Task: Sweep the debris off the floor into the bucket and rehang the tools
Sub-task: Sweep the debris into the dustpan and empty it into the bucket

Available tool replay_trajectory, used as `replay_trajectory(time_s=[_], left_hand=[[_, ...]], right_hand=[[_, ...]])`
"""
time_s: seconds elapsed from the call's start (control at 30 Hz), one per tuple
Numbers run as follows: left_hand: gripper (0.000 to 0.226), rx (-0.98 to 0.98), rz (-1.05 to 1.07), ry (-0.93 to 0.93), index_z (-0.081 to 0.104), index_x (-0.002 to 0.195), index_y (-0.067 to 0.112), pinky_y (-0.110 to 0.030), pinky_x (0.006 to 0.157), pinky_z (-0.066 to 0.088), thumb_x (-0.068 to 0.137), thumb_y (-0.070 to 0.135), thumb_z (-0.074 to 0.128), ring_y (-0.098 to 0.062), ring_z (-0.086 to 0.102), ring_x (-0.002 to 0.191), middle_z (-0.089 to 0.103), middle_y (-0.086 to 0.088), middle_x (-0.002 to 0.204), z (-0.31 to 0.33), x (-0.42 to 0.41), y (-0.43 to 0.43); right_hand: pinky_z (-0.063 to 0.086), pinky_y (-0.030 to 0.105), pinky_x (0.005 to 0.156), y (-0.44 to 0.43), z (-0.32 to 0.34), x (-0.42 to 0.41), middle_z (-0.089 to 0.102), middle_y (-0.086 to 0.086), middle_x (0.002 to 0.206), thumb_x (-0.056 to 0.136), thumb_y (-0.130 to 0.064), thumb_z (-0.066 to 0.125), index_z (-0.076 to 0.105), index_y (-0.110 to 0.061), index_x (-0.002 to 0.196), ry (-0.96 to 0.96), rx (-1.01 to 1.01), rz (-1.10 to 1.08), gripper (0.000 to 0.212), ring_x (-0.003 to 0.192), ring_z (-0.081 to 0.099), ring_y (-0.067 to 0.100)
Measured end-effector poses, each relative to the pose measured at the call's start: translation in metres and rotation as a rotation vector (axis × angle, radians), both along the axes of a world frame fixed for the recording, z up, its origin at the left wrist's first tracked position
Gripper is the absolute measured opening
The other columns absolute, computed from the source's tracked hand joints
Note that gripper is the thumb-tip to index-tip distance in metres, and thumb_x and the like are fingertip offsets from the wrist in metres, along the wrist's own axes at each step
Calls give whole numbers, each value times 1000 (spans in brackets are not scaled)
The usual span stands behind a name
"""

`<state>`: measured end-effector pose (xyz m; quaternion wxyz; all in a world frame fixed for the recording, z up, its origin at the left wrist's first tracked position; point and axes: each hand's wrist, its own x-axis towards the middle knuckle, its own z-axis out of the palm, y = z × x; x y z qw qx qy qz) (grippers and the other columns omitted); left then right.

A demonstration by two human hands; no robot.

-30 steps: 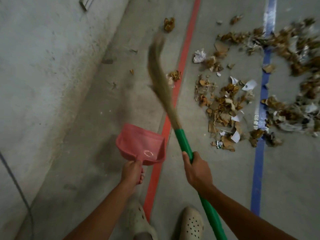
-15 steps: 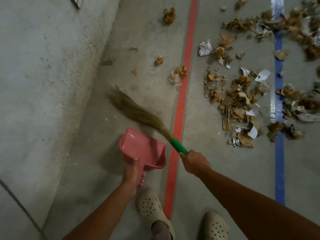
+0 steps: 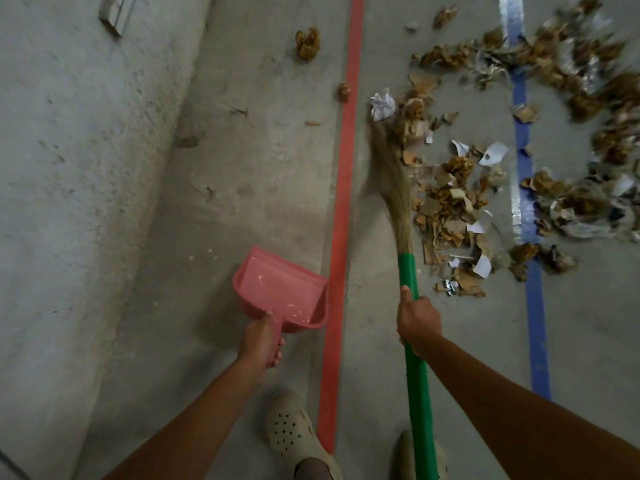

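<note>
I see a grey concrete floor [image 3: 242, 174] meeting a rough wall [image 3: 69, 168] at its left edge. The left hand [image 3: 261, 341] has its fingers wrapped round the pink dustpan [image 3: 280, 289] handle. The right hand [image 3: 417, 318] grips the green broom [image 3: 407, 268], whose bristles touch the debris [image 3: 450, 202] between the red line [image 3: 341, 202] and the blue line [image 3: 535, 306].

the left forearm [image 3: 207, 410] and right forearm [image 3: 502, 403] are bare all the way from the picture's lower edge to the wrists, and the left hand [image 3: 261, 341] and right hand [image 3: 419, 320] are bare as well. the feet wear cream clogs. the left clog [image 3: 294, 431] has a broad rounded toe, a thick rim round the sole and rows of small round holes across its top. dark cloth [image 3: 311, 469], grey-brown, fills its opening; sock or trouser hem, i cannot tell. the right clog [image 3: 403, 452] shows only as pale slivers.
</note>
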<state>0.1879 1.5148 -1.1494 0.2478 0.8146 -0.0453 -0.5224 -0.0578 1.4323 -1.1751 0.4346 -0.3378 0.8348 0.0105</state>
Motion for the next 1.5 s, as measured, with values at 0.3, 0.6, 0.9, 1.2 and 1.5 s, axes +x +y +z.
replay_trajectory(time_s=[0.3,0.6,0.9,1.2,1.5], left_hand=[[35,-15,-51,23,58,74,8,-18,42,29,100,29,48,-17,40,38,52,-9,56,11,-55,-8],[32,43,-221,21,53,72,9,-12,33,26,101,22,47,-10,35,27,48,-9,56,11,-129,0],[35,64,-360,34,54,71,5,-15,35,27,101,22,47,-13,38,30,51,-9,53,4,-204,23],[39,8,-441,-5,55,67,6,-13,32,26,101,25,50,-11,37,26,50,-8,51,15,-251,9],[41,-22,-507,-20,52,67,8,-15,32,25,103,28,48,-11,38,27,50,-9,53,27,-266,-12]], right_hand=[[48,34,61,40,28,-64,60,5,77,100,-59,29,50,-16,97,85,-176,288,48,67,58,21],[54,34,64,89,32,-145,62,1,84,98,-63,35,54,-19,104,41,19,619,48,73,61,18],[55,38,71,114,28,-258,64,11,100,103,-55,29,54,-6,114,232,195,497,56,85,65,26],[52,37,72,67,55,-330,67,26,101,104,-51,30,57,2,105,229,-4,201,60,85,68,38],[49,37,69,74,69,-337,62,16,87,99,-61,31,51,-9,91,180,-124,86,56,82,64,37]])
